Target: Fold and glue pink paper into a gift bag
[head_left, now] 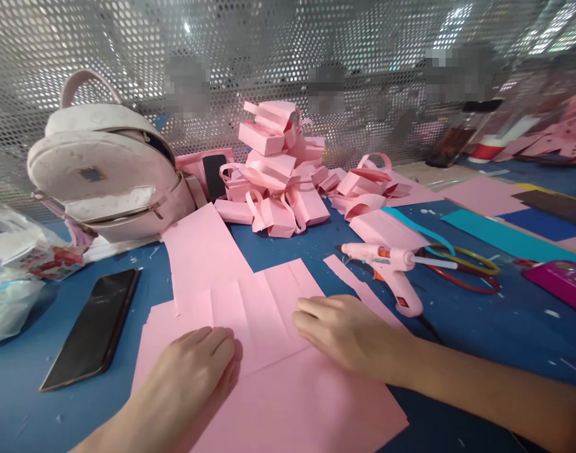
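A creased sheet of pink paper (254, 314) with several parallel fold lines lies in front of me on other pink sheets (288, 409). My left hand (198, 358) rests at its lower left side, fingers curled closed on the paper. At the right edge my right hand (339, 330) is also closed on the sheet, its fingers bent together. The undersides of both hands and the thumbs are mostly hidden. Just beyond the right hand lie a narrow pink paper strip (342, 274) and a pink glue gun (387, 264) with a glue stick in its back.
Small pink paper baskets (273, 170) are piled at the back. A backpack (109, 170) and a phone (92, 330) are on the left, beside a plastic bag (9, 308). Tape rings (471, 261), a blue strip (509, 236) and a magenta object (556, 283) lie right. Perforated metal (269, 38) stands behind.
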`<action>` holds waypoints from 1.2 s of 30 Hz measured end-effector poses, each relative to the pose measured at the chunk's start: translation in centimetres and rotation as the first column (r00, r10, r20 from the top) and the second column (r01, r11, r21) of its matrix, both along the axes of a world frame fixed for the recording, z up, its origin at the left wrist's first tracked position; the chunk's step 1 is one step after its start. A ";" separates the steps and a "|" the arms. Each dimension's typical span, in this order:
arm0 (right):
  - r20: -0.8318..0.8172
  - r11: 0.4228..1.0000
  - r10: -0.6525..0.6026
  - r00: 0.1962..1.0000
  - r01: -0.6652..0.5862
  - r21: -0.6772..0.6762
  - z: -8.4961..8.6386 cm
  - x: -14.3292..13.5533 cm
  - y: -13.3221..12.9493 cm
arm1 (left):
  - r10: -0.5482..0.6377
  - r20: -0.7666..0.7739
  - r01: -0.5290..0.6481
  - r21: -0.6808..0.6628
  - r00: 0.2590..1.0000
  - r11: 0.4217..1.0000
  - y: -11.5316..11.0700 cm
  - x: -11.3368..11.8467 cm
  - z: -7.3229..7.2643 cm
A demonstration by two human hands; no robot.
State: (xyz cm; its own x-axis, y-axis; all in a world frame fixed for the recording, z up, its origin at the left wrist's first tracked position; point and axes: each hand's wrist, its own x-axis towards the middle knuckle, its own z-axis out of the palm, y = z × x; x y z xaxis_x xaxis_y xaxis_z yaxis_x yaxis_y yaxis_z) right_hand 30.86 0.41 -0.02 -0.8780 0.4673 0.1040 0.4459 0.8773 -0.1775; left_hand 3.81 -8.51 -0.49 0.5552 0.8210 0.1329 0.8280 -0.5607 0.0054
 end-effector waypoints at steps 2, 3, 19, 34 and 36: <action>0.007 1.000 -0.008 1.000 0.008 0.005 0.1 -0.1 -0.1 | 0.047 -0.089 -0.042 0.062 0.995 0.997 -0.3 0.4 0.2; 0.012 1.000 -0.012 1.000 0.012 0.005 0.2 -0.2 -0.1 | 0.056 -0.128 -0.047 0.079 0.990 0.996 -0.3 0.5 0.5; -0.067 0.984 0.084 0.994 -0.073 0.163 1.3 -0.3 -3.8 | -0.150 -0.213 0.175 0.103 0.965 0.979 -1.1 0.8 0.9; -0.002 0.961 -0.059 0.998 0.058 0.271 2.0 3.7 -4.0 | -0.109 -0.245 0.167 0.232 0.963 0.958 -2.9 -0.2 0.6; 0.002 0.944 -0.057 0.998 0.053 0.324 2.0 3.7 -4.4 | -0.076 -0.249 0.144 0.265 0.966 0.953 -3.8 -1.1 0.6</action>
State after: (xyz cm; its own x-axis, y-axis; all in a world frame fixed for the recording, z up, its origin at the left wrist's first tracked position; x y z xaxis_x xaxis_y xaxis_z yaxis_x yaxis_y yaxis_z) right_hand 34.57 -4.01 2.01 -0.8538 0.4577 0.2482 0.4955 0.8606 0.1174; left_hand 2.70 -12.35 0.15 0.6827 0.7017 0.2038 0.7202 -0.5992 -0.3497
